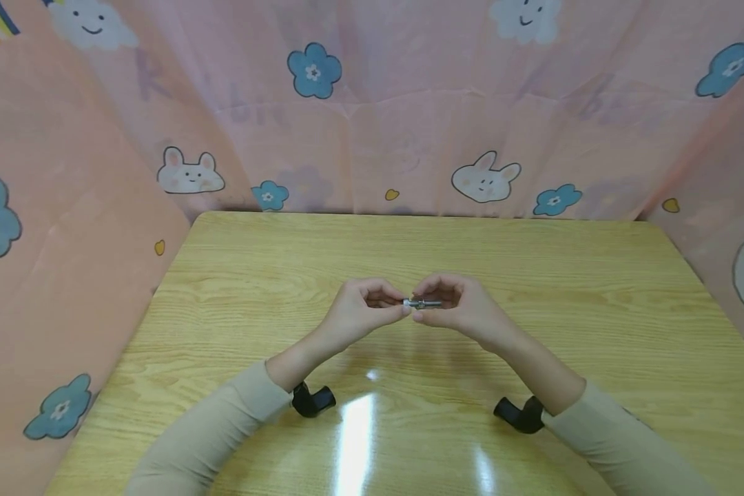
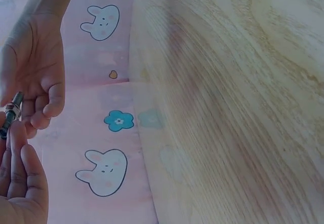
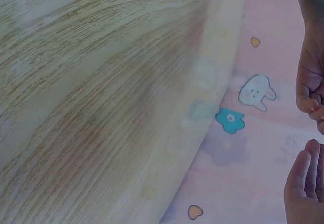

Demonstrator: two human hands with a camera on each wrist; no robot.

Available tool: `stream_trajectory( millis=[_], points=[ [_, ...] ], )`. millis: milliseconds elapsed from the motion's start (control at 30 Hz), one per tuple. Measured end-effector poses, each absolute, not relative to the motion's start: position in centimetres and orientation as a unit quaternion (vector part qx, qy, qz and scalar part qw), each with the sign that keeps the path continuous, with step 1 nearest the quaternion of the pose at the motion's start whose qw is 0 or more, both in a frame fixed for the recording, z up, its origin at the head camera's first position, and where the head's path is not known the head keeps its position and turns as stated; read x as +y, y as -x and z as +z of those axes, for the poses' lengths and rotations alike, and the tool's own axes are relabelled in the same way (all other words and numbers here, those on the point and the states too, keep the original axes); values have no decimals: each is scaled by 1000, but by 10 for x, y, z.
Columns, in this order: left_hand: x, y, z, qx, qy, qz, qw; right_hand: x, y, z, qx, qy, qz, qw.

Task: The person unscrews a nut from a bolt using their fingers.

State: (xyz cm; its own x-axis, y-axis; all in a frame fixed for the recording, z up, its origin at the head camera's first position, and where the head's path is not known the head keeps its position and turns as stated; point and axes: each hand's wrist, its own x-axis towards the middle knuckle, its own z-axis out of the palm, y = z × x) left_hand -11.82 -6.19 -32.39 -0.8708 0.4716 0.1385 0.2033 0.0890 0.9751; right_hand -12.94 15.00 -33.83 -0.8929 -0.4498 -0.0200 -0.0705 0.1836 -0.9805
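Nearest me, the left sleeve (image 1: 217, 413) and the right sleeve (image 1: 620, 434) reach in over the table (image 1: 242, 269); a black wrist piece (image 1: 312, 401) shows beside the left cuff, its twin by the right, both nearer than the work. Beyond them the left hand (image 1: 355, 311) pinches the white end (image 1: 407, 302) of a small threaded metal bolt (image 1: 423, 304); the bolt sits about midway between the table's left and right edges, and looks raised off the top. Its long axis runs left to right in my head view, shaft pointing into the curved right hand (image 1: 476, 310); the left has the contact, while the right arches round the other end, thumb on the near side, fingers on the far side. I judge any move to hang on that line from hand to hand; whether the right fingertips touch the metal I cannot tell, and my right wrist view does not show the bolt; those same fingers crowd its free end most. Farther off, past the table's far edge, hangs a pink cloth (image 1: 403, 138) printed with rabbits and blue flowers (image 1: 314, 83).
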Motion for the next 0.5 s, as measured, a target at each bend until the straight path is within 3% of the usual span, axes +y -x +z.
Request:
stream_trajectory(
  millis=[500],
  points=[
    [-63,129,-343,727,-222,643,100,150,128,-336,738,161,-635,160]
  ],
)
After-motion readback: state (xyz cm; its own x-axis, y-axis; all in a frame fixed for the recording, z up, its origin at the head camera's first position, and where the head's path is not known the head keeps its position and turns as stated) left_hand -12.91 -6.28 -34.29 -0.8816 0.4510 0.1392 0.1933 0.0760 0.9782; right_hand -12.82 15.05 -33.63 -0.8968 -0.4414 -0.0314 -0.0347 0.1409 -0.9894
